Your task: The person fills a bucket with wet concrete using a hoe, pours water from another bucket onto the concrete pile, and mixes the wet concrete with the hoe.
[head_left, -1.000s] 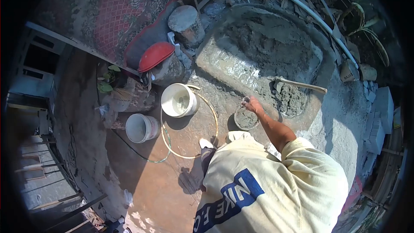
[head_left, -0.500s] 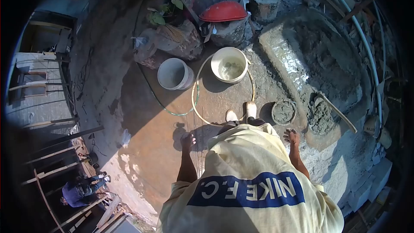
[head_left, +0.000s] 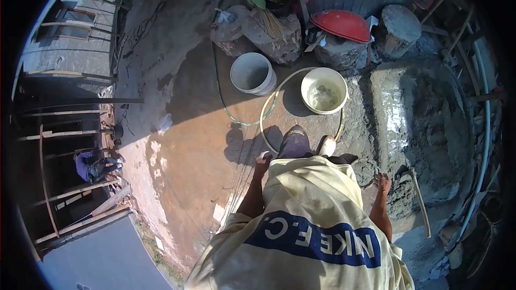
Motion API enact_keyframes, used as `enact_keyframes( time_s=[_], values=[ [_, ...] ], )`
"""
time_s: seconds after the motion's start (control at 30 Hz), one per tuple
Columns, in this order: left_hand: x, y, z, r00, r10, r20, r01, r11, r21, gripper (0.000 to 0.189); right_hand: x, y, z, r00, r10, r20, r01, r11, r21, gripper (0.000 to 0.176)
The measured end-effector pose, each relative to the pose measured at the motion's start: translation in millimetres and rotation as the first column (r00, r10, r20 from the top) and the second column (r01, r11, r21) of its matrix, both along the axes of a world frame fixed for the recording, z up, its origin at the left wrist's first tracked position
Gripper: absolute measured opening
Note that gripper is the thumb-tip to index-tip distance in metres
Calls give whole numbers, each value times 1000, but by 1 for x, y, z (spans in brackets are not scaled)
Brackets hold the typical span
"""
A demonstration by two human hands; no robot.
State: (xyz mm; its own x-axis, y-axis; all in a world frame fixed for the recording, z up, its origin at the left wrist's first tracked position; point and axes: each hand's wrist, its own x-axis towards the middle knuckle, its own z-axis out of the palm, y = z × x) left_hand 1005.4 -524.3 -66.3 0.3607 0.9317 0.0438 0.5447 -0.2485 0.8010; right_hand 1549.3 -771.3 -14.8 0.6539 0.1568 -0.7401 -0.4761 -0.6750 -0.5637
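I look down over my yellow shirt at a reddish concrete floor. My left hand hangs by my left side, close to some thin cords that run down the floor; whether it grips them is unclear. My right hand hangs with fingers apart and holds nothing. It is just right of a small round pan of mortar, half hidden by my shirt. A wooden-handled hoe lies in the wet mortar heap to the right.
A white bucket with water and an empty grey bucket stand ahead, with a hose looped around them. Behind are a red basin, concrete lumps and a plant. The slab edge drops off at left, where a person crouches below among timber.
My right hand has let go of the mortar pan and I have straightened up and turned. Both arms now hang at my sides. The buckets and heap have shifted right in view.
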Motion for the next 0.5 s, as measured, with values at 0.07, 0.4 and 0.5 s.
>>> enact_keyframes(
  time_s=[0.07,0.4,0.5],
  values=[
    [-5,-33,15,933,152,-327,-299,832,-467,25,16,1,-18,996,78,-49,-72,991,114,24],
    [-49,86,8,693,637,-338,-545,155,-824,79,-14,134,60,885,376,274,-409,909,75,27],
    [-71,191,-71,741,598,-305,-524,232,-819,93,-32,139,71,880,392,268,-428,899,90,32]
  ],
)
